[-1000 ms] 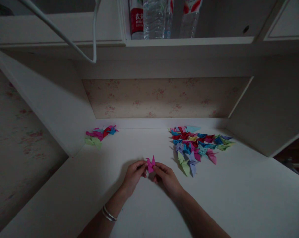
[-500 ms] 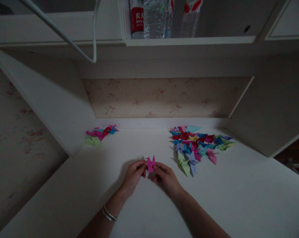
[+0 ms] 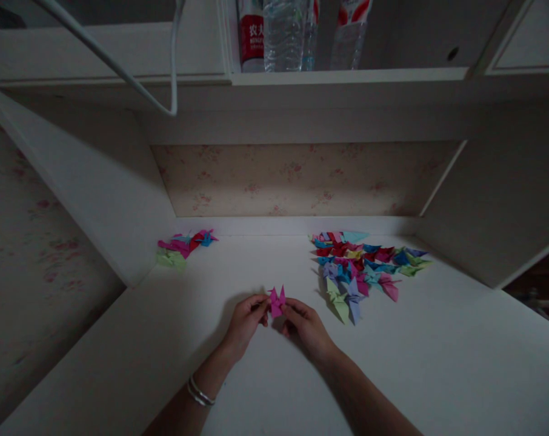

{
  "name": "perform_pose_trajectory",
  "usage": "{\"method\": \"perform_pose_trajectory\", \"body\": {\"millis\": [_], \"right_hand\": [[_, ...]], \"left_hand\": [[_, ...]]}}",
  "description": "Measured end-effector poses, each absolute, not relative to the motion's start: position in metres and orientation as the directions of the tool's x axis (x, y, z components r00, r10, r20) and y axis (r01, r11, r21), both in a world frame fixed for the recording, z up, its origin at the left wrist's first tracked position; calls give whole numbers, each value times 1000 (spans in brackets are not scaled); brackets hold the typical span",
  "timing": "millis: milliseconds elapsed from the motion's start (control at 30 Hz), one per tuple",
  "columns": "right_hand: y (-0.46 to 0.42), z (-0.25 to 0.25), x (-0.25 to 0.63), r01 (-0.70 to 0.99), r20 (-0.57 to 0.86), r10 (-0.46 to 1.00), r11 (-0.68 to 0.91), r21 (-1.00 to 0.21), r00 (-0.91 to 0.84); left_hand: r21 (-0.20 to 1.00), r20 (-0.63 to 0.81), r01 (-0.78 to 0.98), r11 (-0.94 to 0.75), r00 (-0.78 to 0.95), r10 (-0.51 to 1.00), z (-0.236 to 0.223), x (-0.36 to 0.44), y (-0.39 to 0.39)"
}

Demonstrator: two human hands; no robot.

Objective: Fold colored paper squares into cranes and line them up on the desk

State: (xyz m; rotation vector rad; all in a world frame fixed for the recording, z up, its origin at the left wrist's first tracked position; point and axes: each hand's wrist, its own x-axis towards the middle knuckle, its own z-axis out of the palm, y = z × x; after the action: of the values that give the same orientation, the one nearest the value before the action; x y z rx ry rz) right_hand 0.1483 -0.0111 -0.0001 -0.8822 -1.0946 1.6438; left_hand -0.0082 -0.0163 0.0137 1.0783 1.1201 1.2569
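Note:
A magenta paper crane (image 3: 277, 303) is held up between my two hands, near the middle of the white desk (image 3: 265, 387). My left hand (image 3: 248, 316) pinches its left side between thumb and fingers. On the other side, the thumb and fingertips of my right hand (image 3: 308, 324) grip the crane's right edge. Two pointed tips of the folded paper stick up between the hands. The fingers behind the paper are partly hidden.
Many colourful paper cranes (image 3: 354, 266) lie clustered to the right of my hands. A smaller pile of folded paper (image 3: 183, 245) sits at the back left. Overhead, a shelf (image 3: 347, 77) holds plastic bottles (image 3: 283, 36), and a white cable (image 3: 115, 63) hangs down.

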Motion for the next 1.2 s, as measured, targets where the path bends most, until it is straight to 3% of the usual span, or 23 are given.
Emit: {"method": "perform_pose_trajectory", "body": {"millis": [933,1200], "right_hand": [[-11,1,148,-290,-63,952,-154,-945,-299],[-12,-1,148,-324,-31,955,-131,-937,-296]], "left_hand": [[990,-27,-141,29,11,1000,13,-9,-16],[998,-20,56,16,69,997,23,-17,-15]]}}
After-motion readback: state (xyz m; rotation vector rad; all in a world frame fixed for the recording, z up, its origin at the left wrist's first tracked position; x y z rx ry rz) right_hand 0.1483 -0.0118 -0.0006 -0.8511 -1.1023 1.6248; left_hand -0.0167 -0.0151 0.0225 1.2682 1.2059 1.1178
